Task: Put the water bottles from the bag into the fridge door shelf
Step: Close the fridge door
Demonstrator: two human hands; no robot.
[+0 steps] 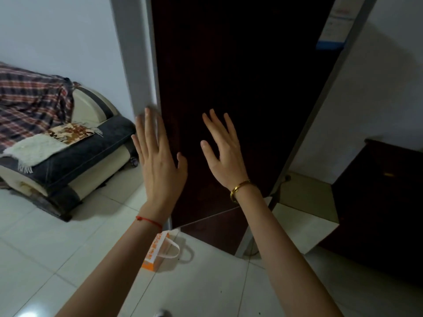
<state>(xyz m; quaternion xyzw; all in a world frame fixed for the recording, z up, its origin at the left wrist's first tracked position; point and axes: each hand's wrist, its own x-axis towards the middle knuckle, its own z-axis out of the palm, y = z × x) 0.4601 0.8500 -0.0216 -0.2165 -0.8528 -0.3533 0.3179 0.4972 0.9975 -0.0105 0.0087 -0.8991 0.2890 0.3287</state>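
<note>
A tall fridge (240, 76) with a dark red door and grey sides stands straight ahead, its door closed. My left hand (158, 161) is raised with fingers spread near the door's left edge. My right hand (222, 149) is also spread and empty, in front of the door's middle; whether either hand touches the door I cannot tell. An orange and white paper bag (158, 252) with white handles stands on the floor at the fridge's lower left corner, partly behind my left forearm. No water bottles are visible.
A sofa (68, 161) with a plaid blanket and a cushion stands at the left. A dark wooden cabinet (377, 209) stands at the right, beside the fridge. The floor is white tile (206, 282). A blue and white label (332, 30) is stuck on the fridge's upper right.
</note>
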